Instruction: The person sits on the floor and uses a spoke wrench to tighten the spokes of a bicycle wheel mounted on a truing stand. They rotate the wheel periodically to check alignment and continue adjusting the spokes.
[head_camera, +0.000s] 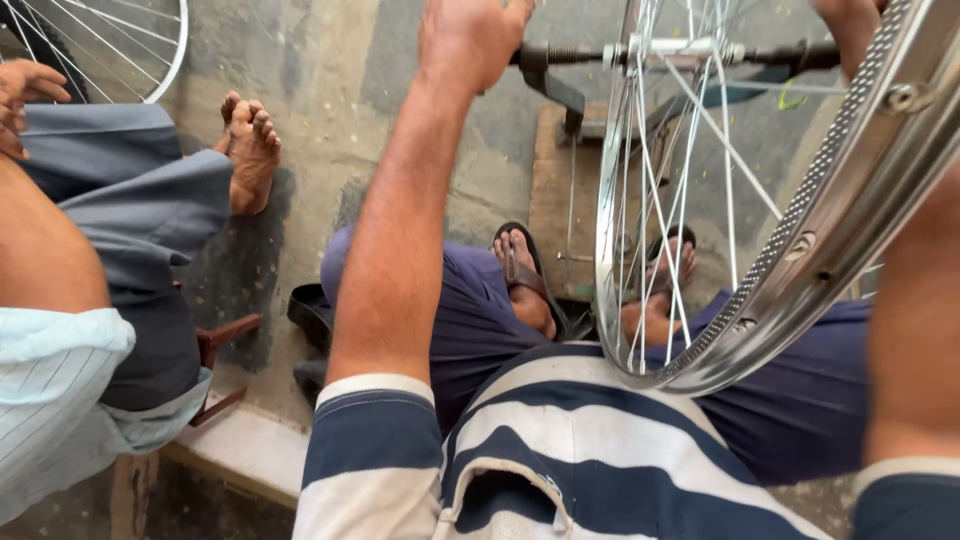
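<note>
A silver bicycle wheel rim (800, 250) with thin spokes stands upright in front of me, its hub (680, 45) near the top of the view. A dark axle bar (560, 55) runs sideways through the hub. My left hand (470, 40) is closed around the bar's left end, arm stretched out. My right hand (850, 25) sits at the bar's right end, behind the rim; the frame edge cuts off its fingers. My right forearm (915, 330) passes under the rim.
My sandalled feet (520, 275) rest by a wooden board (555, 200) on the concrete floor. At the left sits another person in grey trousers (130, 190), with a bare foot (250, 150), a hand (25, 95) and a second spoked wheel (110, 40).
</note>
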